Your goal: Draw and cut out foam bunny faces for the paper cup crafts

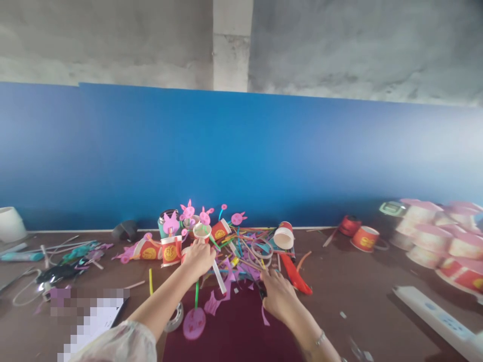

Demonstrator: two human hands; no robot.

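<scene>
My left hand is curled at the near side of a paper cup, whose open mouth shows above the fingers; the fingertips are partly hidden. A white strip with a red end lies just right of that hand. My right hand rests palm down with fingers stretched out at the near edge of a pile of straws and pink-purple paper scraps. Something small and dark shows beside its thumb, too unclear to name. Pink cut-out animal faces on straws stand among red-and-white paper cups.
A tape roll and a pink round face on a green straw lie near my left forearm. To the right are a red pointed piece, a tipped cup, stacked bowls and a power strip. A blue partition stands behind.
</scene>
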